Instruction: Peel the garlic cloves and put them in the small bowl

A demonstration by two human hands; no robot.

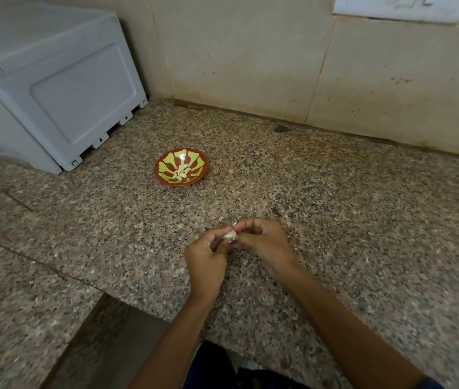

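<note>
I am pinching one garlic clove between my left hand and right hand, near the counter's front edge. It seems light, firm, slippery; its papery skin should lift at the tip.

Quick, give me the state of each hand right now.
Left hand: fingers curled, holding the garlic clove.
Right hand: fingers pinching the same clove's top.

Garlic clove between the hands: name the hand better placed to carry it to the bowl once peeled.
Probably left. The left hand grips the garlic clove, and the bowl sits ahead on its side. The right hand fingers only pinch skin at the tip.
</note>
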